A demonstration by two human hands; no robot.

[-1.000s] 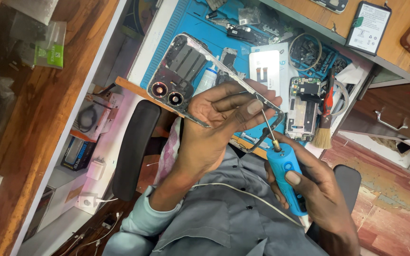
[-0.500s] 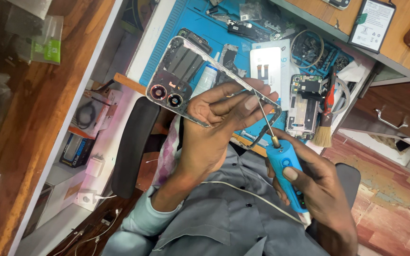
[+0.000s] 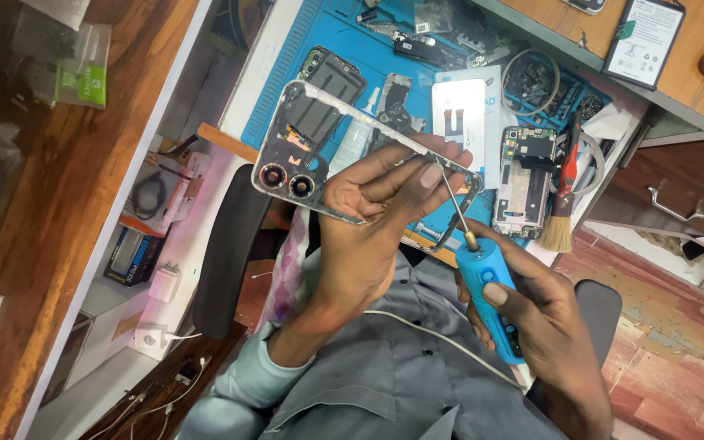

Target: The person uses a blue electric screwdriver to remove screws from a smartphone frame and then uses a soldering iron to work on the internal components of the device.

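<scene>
My left hand (image 3: 372, 220) grips a silver phone frame (image 3: 307, 147) with two round camera rings, holding it up above my lap. My right hand (image 3: 547, 326) is closed around a blue electric screwdriver (image 3: 495, 293). Its thin bit (image 3: 451, 200) points up and touches the frame's right end, close to my left fingertips. The frame's lower edge is hidden by my left fingers.
A blue work mat (image 3: 385, 65) behind the frame carries a dark phone back (image 3: 332, 77), a white panel (image 3: 458, 114), a circuit board (image 3: 523, 179), a brush (image 3: 560, 220) and small parts. A wooden shelf (image 3: 75, 195) runs on the left, a drawer (image 3: 678, 195) on the right.
The view has shifted slightly. The phone frame and both hands sit a little lower, and the screwdriver bit stays against the frame's right end.
</scene>
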